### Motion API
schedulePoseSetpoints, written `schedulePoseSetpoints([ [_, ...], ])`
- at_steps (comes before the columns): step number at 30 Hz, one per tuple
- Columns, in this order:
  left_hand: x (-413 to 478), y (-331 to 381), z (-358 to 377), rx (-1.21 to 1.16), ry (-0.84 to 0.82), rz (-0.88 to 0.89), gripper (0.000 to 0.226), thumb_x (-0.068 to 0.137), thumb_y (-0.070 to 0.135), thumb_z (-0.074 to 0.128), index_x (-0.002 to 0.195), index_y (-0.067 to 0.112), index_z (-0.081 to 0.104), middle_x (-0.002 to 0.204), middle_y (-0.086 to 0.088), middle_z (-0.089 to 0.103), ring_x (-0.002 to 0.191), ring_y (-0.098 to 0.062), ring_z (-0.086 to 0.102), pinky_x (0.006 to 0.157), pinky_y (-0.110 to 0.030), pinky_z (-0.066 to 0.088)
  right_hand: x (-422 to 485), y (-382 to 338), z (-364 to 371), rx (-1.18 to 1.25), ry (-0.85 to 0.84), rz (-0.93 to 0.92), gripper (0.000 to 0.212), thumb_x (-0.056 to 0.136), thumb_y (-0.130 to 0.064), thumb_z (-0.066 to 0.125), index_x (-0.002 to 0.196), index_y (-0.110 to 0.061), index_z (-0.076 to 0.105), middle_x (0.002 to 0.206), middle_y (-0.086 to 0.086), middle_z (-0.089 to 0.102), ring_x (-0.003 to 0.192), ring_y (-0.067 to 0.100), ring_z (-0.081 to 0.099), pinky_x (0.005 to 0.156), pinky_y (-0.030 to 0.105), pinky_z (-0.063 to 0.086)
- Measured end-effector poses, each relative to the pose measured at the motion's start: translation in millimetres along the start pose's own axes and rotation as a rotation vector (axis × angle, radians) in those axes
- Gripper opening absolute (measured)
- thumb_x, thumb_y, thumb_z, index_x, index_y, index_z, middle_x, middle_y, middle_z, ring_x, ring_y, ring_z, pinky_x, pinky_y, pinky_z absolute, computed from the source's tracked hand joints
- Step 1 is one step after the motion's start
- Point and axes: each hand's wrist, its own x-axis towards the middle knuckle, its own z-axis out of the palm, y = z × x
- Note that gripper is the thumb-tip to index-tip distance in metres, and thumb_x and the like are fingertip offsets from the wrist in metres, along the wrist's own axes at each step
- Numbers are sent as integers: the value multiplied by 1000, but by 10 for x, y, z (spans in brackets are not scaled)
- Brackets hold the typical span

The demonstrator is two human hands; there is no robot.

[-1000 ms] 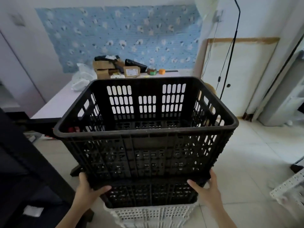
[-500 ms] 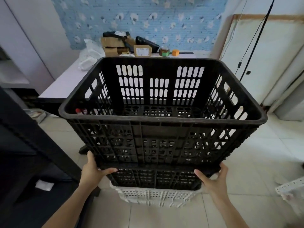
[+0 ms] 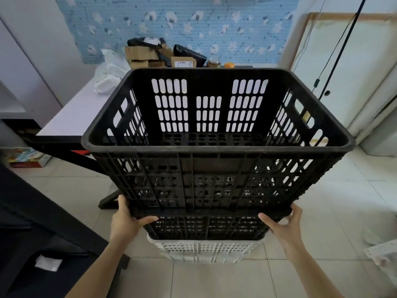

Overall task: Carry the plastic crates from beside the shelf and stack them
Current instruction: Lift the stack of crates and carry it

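A large black slotted plastic crate point(image 3: 217, 147) fills the middle of the view, empty inside. It sits over a second black crate point(image 3: 206, 227), which rests on a white crate point(image 3: 204, 250) on the tiled floor. My left hand point(image 3: 125, 222) grips the top crate's lower near-left corner. My right hand point(image 3: 283, 224) holds its lower near-right corner, thumb against the near wall. Whether the top crate rests fully on the one below cannot be told.
A white table point(image 3: 71, 117) stands behind the stack with cardboard boxes point(image 3: 139, 55) and bags. A dark shelf frame point(image 3: 38, 222) runs along the left. Part of another white crate point(image 3: 382, 252) shows at the right edge. A framed board point(image 3: 348, 67) leans right.
The black crate has come lower and nearer in the view, and both hands stay on its bottom corners. The view has tilted down toward the stack.
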Motion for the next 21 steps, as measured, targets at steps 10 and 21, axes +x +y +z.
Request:
schedulePoseSetpoints([
  [10, 43, -114, 40, -40, -1, -19, 96, 57, 18, 91, 130, 25, 30, 130, -8, 61, 121, -33, 59, 98, -56, 49, 3, -89, 3, -143, 18, 10, 80, 59, -27, 89, 115, -43, 33, 121, -5, 52, 116, 21, 53, 95, 53, 48],
  [21, -170, -33, -90, 257, -163, -22, 83, 82, 47, 67, 145, 19, 22, 130, -8, 62, 118, -32, 59, 92, -45, 52, -278, -362, -84, -511, -61, 76, 90, 81, -36, 71, 150, -23, 14, 146, 6, 45, 131, 32, 46, 102, 41, 39],
])
